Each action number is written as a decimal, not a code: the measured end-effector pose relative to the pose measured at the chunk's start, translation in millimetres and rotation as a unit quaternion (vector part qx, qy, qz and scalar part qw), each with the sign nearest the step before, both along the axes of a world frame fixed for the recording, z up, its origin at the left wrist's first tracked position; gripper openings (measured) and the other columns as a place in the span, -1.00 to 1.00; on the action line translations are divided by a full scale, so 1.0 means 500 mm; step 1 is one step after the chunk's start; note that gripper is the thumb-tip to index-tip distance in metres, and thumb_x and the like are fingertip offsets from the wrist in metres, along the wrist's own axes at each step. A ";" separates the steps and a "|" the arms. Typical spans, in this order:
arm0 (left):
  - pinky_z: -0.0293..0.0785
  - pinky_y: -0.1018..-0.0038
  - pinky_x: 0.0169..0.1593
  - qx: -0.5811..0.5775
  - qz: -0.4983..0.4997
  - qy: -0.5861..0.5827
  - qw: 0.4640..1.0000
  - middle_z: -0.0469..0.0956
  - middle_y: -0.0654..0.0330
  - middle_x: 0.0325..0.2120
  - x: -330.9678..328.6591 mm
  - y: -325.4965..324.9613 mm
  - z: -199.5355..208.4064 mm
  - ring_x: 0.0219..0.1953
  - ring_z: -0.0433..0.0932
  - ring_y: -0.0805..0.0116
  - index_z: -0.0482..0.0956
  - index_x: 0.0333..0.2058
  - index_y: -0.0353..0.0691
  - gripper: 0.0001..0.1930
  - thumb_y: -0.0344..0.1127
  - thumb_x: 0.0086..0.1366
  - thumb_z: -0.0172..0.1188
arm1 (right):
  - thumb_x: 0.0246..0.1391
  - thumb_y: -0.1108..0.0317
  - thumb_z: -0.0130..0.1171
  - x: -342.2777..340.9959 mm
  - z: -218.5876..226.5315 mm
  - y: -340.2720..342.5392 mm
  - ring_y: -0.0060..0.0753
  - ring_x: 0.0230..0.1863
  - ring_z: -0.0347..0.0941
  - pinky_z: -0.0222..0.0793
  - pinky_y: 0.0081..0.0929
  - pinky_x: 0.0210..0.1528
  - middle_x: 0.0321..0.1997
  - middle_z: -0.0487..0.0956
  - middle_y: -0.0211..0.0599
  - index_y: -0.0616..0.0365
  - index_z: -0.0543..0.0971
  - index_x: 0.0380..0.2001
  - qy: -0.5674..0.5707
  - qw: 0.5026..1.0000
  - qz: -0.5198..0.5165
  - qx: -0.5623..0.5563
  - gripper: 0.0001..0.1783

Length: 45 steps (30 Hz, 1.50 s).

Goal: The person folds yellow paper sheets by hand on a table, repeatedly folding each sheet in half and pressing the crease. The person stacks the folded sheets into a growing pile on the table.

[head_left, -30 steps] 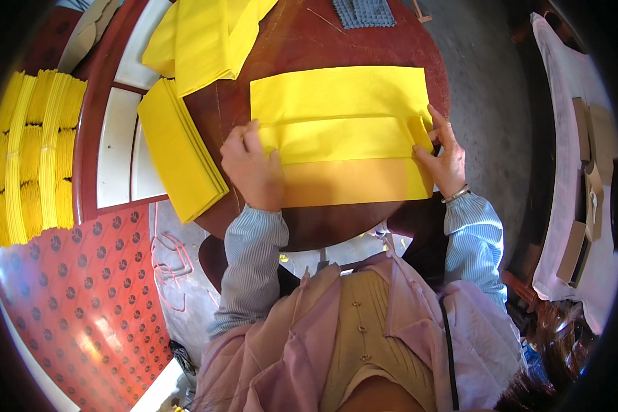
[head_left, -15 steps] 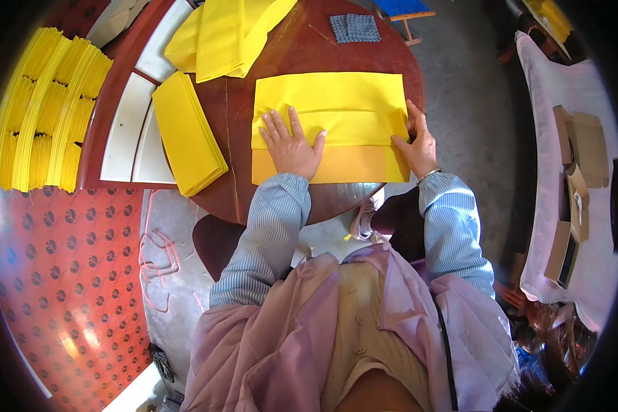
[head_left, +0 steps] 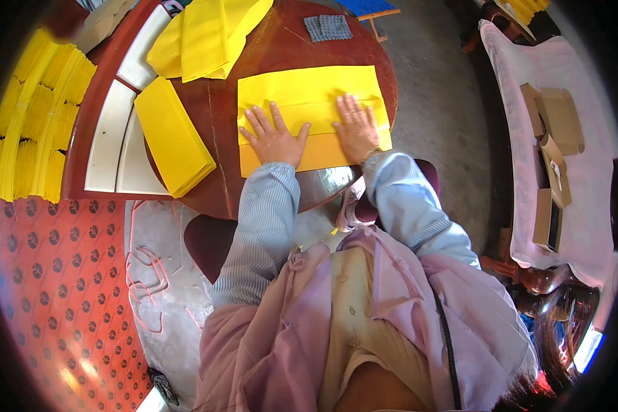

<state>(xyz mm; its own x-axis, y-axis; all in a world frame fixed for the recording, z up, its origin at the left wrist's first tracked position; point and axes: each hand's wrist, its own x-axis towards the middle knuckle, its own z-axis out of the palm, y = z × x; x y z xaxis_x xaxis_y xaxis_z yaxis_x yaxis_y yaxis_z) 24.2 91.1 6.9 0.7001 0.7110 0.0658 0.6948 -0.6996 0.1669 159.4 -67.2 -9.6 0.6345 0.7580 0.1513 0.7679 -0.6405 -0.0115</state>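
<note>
Head camera looked down on a round, dark reddish-brown tabletop with a folded yellow sheet lying flat near its front edge. That sheet served as the anchor for everything else. Both hands rested on it, palms down and fingers spread, grasping nothing: the left hand pressed on the sheet's left half, the right hand on its right half, close together but not touching. Under the palms ran a darker, orange-yellow band along the sheet's near edge, where one layer showed below the folded upper layer. Striped light-blue sleeves covered both forearms up to the wrists.

Left of the sheet, a thick stack of yellow sheets lay slanted on the tabletop, apart from it. Beyond the sheet's far-left corner lay a loose pile of yellow paper, partly folded over itself. Beyond the sheet's far edge sat a small grey checked pad. Much farther left, off the tabletop, bundles of yellow sheets stood on edge. Far to the right of the sheet, brown cardboard boxes lay on a pale pink cloth.
</note>
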 end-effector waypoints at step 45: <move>0.52 0.37 0.24 -0.645 -0.081 0.010 0.760 0.61 0.08 0.15 0.089 0.209 0.141 0.14 0.62 0.29 0.37 0.33 -0.38 -0.40 -0.54 0.29 0.17 | 0.42 0.03 0.18 0.190 0.091 -0.118 -0.01 0.30 0.57 0.48 -0.20 0.36 0.33 0.60 -0.08 -0.07 0.52 0.35 0.412 0.847 -0.064 0.330 -0.48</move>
